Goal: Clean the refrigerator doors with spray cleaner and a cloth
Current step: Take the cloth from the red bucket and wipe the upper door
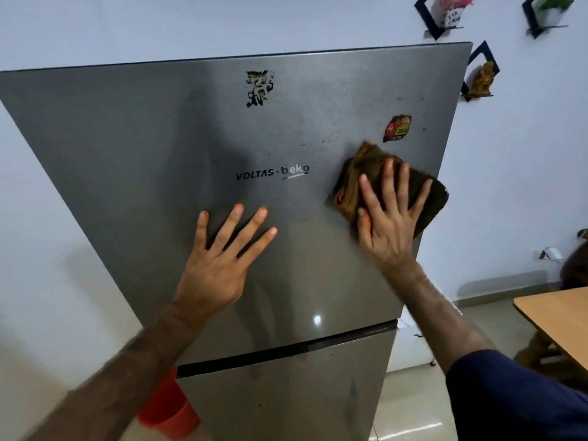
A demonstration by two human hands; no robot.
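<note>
A grey steel refrigerator fills the view; its upper door (pixel 152 148) carries a brand name, a torn black sticker (pixel 259 88) near the top and a worn red and yellow sticker (pixel 397 128) at the right. My right hand (pixel 386 214) presses a folded brown cloth (pixel 366 168) flat against the upper door's right side, fingers spread straight. Just left of it, my left hand (pixel 219 259) rests flat on the door below the brand name, fingers straight. The lower door (pixel 286 393) starts below a dark gap. No spray bottle is in view.
A red bucket (pixel 165 412) stands on the floor at the fridge's lower left. A wooden table (pixel 560 319) sits at the right. Small black wall shelves (pixel 480 74) with ornaments hang on the white wall above and right of the fridge.
</note>
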